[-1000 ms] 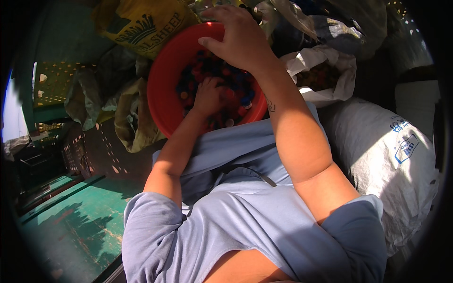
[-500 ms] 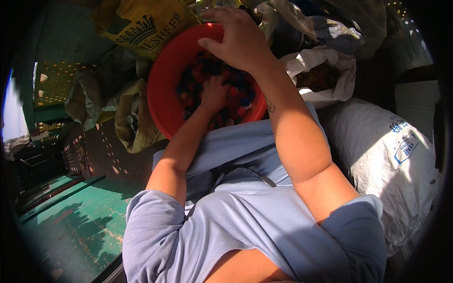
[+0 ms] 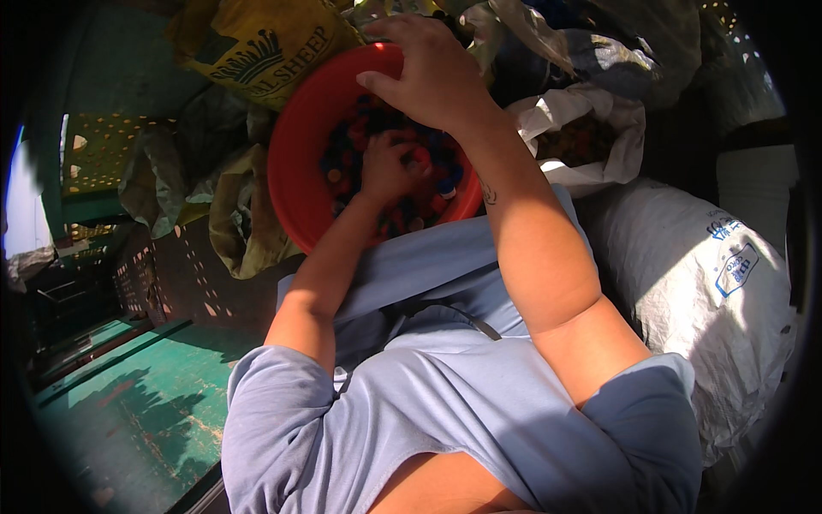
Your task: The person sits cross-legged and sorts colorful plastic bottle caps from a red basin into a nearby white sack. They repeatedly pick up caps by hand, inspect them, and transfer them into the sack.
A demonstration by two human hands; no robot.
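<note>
Right, nearest first: your blue shirt point(image 3: 479, 368) fills the foreground, both forearms going out past it. Grey-blue cloth point(image 3: 419, 257) at your lap covers part of the basin's near edge. Full white sack point(image 3: 676, 257) stands to the right of your right arm.

Basin point(image 3: 287, 163) is red, straight ahead just past your lap. Loose caps point(image 3: 347, 158), mostly red and blue, cover its bottom.

Key relation: caps lie directly under and around your left hand point(image 3: 390, 167), so left is the nearer one. It's down in the basin, fingers bent, tips pointing right, against or just beside a red cap point(image 3: 420, 159). Can't tell if it's pinched; shade and angle hide the contact. Caps are round, so no long axis to line up with.

Your right hand point(image 3: 432, 73) is over the far right of the rim, above and beyond the left. Thumb and fingers are spread, nothing seen in the gap. Can't tell if it touches the rim. From there, the caps lie below and back toward you.

Off to the right, an open white bag point(image 3: 632, 150) holds more small pieces. Past the far-left rim: yellow bag point(image 3: 205, 38).
</note>
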